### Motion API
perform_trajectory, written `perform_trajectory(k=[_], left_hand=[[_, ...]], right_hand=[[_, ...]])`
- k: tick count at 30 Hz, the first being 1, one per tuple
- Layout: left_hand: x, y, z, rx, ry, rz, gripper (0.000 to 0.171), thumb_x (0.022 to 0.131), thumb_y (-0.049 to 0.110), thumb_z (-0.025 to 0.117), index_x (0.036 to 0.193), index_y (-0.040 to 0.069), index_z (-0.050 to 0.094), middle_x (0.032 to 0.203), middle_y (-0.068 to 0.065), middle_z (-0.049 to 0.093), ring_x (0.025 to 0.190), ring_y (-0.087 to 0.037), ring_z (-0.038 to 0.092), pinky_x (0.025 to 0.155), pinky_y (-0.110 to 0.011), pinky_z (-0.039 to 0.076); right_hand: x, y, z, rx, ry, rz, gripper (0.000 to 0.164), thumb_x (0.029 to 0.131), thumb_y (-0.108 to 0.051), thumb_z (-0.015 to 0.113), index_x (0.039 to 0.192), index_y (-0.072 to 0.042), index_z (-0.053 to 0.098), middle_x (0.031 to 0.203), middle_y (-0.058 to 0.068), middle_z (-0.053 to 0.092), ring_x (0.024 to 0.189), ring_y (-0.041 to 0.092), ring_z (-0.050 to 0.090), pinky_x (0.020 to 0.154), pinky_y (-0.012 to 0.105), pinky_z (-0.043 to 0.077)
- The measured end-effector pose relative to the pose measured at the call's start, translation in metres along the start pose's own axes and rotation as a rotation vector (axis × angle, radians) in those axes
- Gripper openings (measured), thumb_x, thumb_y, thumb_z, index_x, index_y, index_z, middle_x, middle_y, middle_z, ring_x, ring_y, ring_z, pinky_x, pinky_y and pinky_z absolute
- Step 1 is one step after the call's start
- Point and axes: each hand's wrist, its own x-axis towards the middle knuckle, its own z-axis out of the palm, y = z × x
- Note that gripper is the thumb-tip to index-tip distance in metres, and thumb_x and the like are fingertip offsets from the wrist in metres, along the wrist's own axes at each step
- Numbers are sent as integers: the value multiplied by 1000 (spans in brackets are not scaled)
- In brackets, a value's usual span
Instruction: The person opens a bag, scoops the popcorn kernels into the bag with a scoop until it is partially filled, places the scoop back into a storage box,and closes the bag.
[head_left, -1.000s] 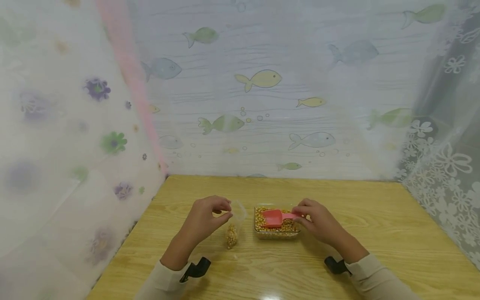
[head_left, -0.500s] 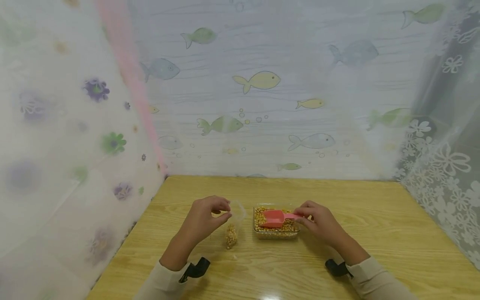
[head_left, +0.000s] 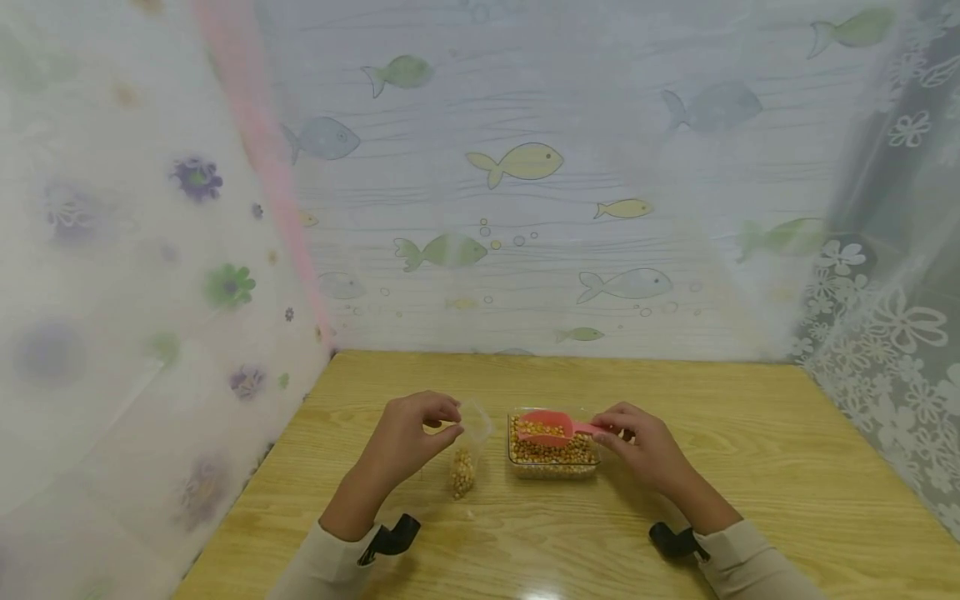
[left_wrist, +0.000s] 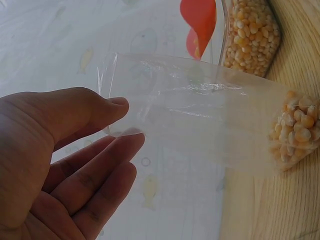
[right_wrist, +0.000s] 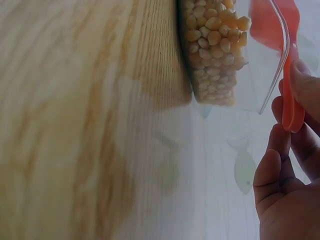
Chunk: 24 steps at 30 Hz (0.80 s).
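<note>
My left hand (head_left: 412, 433) pinches the mouth edge of a clear plastic bag (left_wrist: 200, 110) between thumb and fingers. Corn kernels (left_wrist: 297, 125) fill the bag's bottom, which stands on the table. To its right sits a clear rectangular container (head_left: 555, 475) of corn kernels (right_wrist: 215, 55). My right hand (head_left: 641, 442) holds a red scoop (head_left: 558, 440) by its handle over the container's far part. Kernels lie in the scoop's bowl. In the right wrist view the handle (right_wrist: 292, 107) lies between thumb and fingers.
The wood-grain table (head_left: 750, 450) extends around the bag and container. Behind it hangs a fish-print curtain (head_left: 525, 250), with a flowered curtain (head_left: 150, 333) on the left and a lacy one (head_left: 885, 350) on the right.
The scoop has come up from among the kernels, tilted, and now carries kernels in its bowl. My left hand and the bag stay almost in place.
</note>
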Motion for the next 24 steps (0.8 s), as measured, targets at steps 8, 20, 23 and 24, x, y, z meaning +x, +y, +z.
perform_trajectory(k=[8,20,23,24], left_hand=[[-3,4,1,1,4,2,11,90,15,82,100,13,79,120,-3,75,94,-20,76,80,-37,65],[-10,11,4,16,19,3,12,89,16,83,98,21,77,119,0,75,93,-15,75,80,-35,64],[-10,14,4,25,24,11,12,89,16,84,97,21,78,119,0,75,94,-15,74,80,-32,64],[-10,14,4,26,25,13,11,89,16,84,97,22,78,119,0,75,94,-15,74,80,-32,64]], right_hand=[[3,-5,-1,-15,5,-57,15,93,-14,78,107,-18,78,102,-10,69,79,0,57,65,23,54],[23,-32,-4,-18,-22,-134,17,92,-14,78,109,-18,78,103,-11,68,83,1,58,69,24,54],[29,-37,-5,-18,-30,-137,15,93,-16,77,109,-17,78,103,-11,68,84,2,58,70,25,54],[31,-39,-5,-16,-35,-137,15,94,-17,77,109,-17,78,102,-11,68,84,2,58,70,25,54]])
